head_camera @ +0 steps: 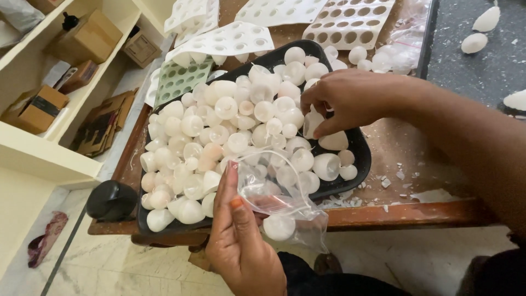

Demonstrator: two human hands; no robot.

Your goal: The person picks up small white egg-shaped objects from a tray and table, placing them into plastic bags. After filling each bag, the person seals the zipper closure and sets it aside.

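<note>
A black tray (359,145) on a wooden table holds a heap of several small white wax candles (219,129). My left hand (238,241) is below the tray's near edge and holds open a clear plastic bag (285,200) with one white candle (278,227) inside it. My right hand (350,98) reaches in from the right over the tray's right side, its fingers pinched on a white candle (313,121) in the heap.
White moulds with round holes (350,22) and a green mould (181,79) lie at the table's far side. A black round object (111,200) sits at the near left corner. Cream shelves with cardboard boxes (90,35) stand to the left. Wax chips (394,178) litter the table's right part.
</note>
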